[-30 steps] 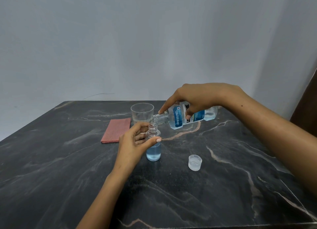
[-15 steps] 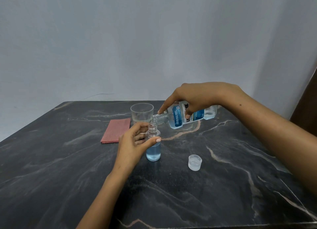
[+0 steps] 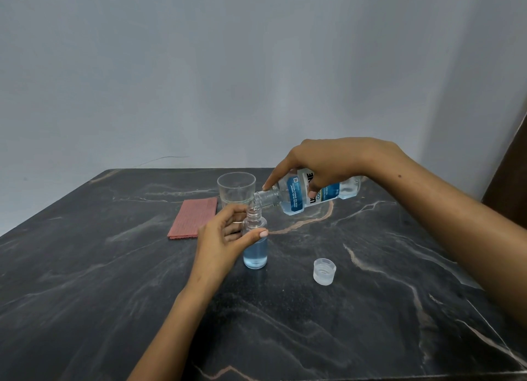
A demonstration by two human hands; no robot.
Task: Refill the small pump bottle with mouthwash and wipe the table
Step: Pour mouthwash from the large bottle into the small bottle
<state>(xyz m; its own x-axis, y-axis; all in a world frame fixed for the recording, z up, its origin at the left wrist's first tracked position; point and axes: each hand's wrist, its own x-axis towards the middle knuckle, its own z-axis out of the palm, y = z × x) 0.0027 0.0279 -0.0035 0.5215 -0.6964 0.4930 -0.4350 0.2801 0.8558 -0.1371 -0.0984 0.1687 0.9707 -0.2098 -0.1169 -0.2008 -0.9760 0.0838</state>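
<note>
A small clear bottle [image 3: 255, 252] stands upright on the dark marble table [image 3: 114, 295], its neck uncapped and its lower half holding blue liquid. My left hand [image 3: 225, 238] grips it around the shoulder. My right hand [image 3: 328, 164] holds the large mouthwash bottle [image 3: 296, 198] tipped nearly level, with its open mouth right above the small bottle's neck. The pump top is not in view.
A clear glass [image 3: 236, 191] with a little liquid stands just behind the small bottle. A folded pink cloth [image 3: 194, 217] lies to its left. A translucent cap [image 3: 324, 271] sits open side up to the right. A dark brown edge shows at the far right.
Both hands and both bottles hold nearly the same pose. The mouthwash bottle stays tipped over the small bottle's neck.
</note>
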